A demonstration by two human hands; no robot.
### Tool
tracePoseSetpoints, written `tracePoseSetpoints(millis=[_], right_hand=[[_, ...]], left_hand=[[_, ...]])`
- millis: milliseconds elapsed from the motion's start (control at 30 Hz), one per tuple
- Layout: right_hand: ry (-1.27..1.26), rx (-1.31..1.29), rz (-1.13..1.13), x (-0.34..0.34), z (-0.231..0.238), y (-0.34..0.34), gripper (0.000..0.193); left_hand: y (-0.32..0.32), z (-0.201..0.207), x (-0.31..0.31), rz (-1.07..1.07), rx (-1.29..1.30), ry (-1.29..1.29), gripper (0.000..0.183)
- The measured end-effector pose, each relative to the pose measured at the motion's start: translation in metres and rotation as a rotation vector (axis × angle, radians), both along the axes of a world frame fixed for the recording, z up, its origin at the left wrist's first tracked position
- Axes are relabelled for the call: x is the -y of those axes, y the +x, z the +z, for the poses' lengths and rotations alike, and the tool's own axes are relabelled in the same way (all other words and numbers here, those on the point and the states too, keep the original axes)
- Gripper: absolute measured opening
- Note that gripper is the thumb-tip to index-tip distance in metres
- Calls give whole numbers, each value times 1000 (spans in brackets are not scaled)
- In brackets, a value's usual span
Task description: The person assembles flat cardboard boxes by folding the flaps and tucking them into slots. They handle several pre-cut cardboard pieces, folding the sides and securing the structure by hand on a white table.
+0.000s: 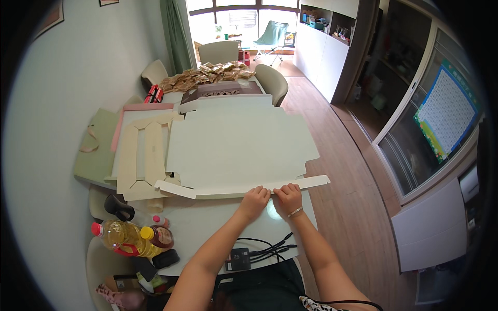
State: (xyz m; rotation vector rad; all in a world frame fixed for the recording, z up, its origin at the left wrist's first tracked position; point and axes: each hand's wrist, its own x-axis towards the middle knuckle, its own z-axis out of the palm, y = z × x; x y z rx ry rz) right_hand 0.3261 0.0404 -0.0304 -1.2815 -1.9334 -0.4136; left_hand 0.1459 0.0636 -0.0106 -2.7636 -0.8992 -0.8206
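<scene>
My hands are side by side at the near edge of the big flat cardboard sheet (pixel 241 145), left hand (pixel 254 199) and right hand (pixel 288 197) almost touching, fingers curled down and pressing on the long narrow flap (pixel 244 187) that runs along that edge. They grip nothing else; they are closed down onto the flap. As I judge it, the folding has barely started: this one flap is creased up along its length, while the rest of the sheet lies open and flat on the counter (pixel 207 228), its other flaps and tabs unfolded. The sheet is pale, off-white, die-cut with notched corners, and covers most of the counter in front of me. To my left lie tan cardboard inserts (pixel 141 155), and nearer me bottles of oil (pixel 122 236). Black cables (pixel 264 248) trail by my forearms
</scene>
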Motion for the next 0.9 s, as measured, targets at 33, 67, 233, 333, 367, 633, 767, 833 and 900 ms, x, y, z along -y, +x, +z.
tracePoseSetpoints(millis=[33, 67, 233, 333, 367, 633, 767, 833, 900], right_hand=[[0, 6, -11, 2, 1, 1, 9], [0, 12, -22, 4, 3, 2, 8], [3, 1, -97, 11, 9, 8, 8], [-27, 20, -100, 11, 7, 10, 9], [-38, 30, -98, 11, 6, 11, 10], [-29, 38, -2, 5, 12, 25, 10], [-165, 54, 82, -6, 14, 41, 9], [-236, 58, 125, -12, 19, 46, 9], [-298, 61, 156, -17, 26, 48, 9]], left_hand=[[1, -1, 0, 1, -2, -16, 28], [2, -2, 0, 6, -4, -21, 28], [2, 0, 1, 22, -2, -37, 26], [2, 0, 0, 24, -8, -36, 25], [1, -1, 0, 24, 0, -37, 25], [-9, -1, -3, 1, 86, -82, 25], [-29, 10, -2, 57, 134, -13, 23], [-47, 12, -2, 104, 149, -14, 20], [-58, 13, -1, 104, 177, -15, 17]])
